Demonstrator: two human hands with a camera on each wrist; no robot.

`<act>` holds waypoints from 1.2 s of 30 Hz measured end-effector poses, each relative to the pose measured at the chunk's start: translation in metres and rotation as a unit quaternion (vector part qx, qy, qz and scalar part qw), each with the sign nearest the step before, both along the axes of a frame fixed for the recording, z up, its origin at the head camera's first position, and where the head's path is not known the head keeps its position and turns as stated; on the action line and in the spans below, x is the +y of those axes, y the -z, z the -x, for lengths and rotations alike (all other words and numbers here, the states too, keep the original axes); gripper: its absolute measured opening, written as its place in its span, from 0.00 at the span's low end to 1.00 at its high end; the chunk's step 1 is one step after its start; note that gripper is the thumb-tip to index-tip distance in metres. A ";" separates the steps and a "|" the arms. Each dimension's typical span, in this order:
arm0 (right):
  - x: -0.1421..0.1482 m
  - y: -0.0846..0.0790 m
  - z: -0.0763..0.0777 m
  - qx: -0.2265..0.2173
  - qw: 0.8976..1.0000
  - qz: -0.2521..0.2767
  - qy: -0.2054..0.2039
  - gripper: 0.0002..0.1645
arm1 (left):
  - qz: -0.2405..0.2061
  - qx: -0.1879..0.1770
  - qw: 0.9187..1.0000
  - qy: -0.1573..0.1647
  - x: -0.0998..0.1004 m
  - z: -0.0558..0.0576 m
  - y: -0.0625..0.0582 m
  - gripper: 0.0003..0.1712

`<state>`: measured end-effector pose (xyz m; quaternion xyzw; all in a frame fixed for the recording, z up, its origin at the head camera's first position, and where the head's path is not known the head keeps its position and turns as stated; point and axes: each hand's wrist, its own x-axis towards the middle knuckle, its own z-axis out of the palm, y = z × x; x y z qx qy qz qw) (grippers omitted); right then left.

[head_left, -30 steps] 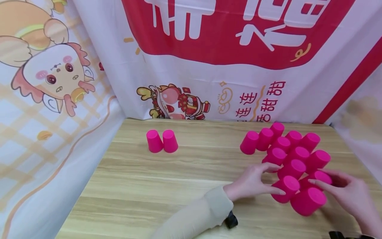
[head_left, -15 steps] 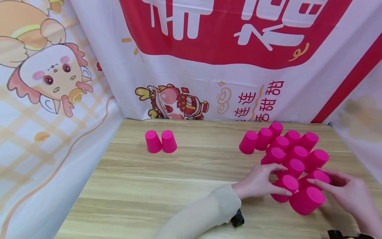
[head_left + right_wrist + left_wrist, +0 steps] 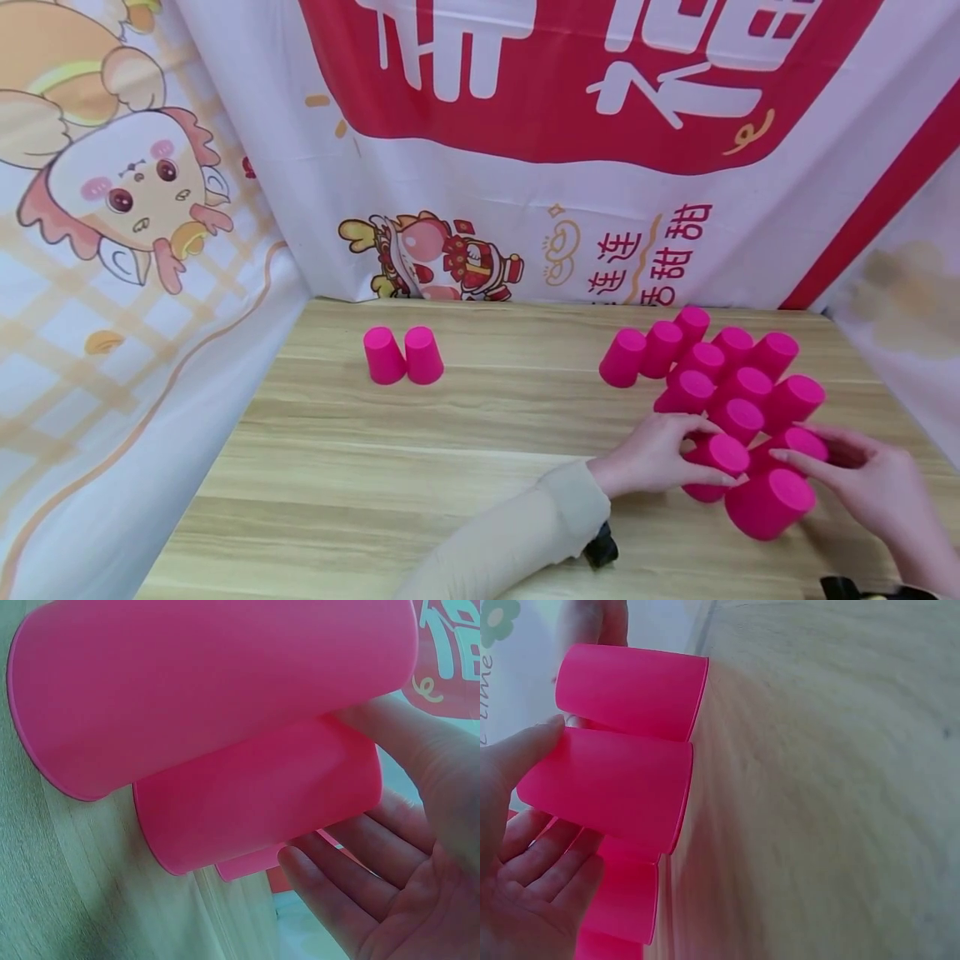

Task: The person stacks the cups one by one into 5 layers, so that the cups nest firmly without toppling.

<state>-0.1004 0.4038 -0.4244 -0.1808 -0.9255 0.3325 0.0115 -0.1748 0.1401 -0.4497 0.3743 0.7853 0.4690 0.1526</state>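
left hand (image 3: 651, 457): thumb and fingers clamped on an upturned pink cup (image 3: 729, 454). right hand (image 3: 873, 485): same hold on a second cup (image 3: 806, 442) just beside it. third cup (image 3: 771, 504) nearside of both grips, unheld; more cups (image 3: 797, 402) crowd beyond the fingertips. probably best moved level, gently, clear of those.

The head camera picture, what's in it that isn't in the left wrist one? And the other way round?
Only the head view shows the two pink cups standing apart on the left, and the red patch with big white writing. Only the left wrist view shows a green flower print in its top corner. Both show the left grip holding a pink cup, more pink cups beside it, and the wooden table.
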 end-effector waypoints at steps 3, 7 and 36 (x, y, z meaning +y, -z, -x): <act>0.000 0.000 0.001 -0.005 1.000 0.005 0.002 0.56 | 0.004 0.006 1.000 0.002 -0.005 0.001 -0.002 0.31; 0.000 0.000 0.001 -0.006 1.000 0.006 0.000 0.56 | -0.002 0.006 1.000 -0.001 -0.016 0.005 -0.006 0.30; 0.003 0.001 0.000 0.012 1.000 -0.005 -0.009 0.53 | -0.032 0.027 0.989 -0.141 -0.134 0.041 -0.009 0.32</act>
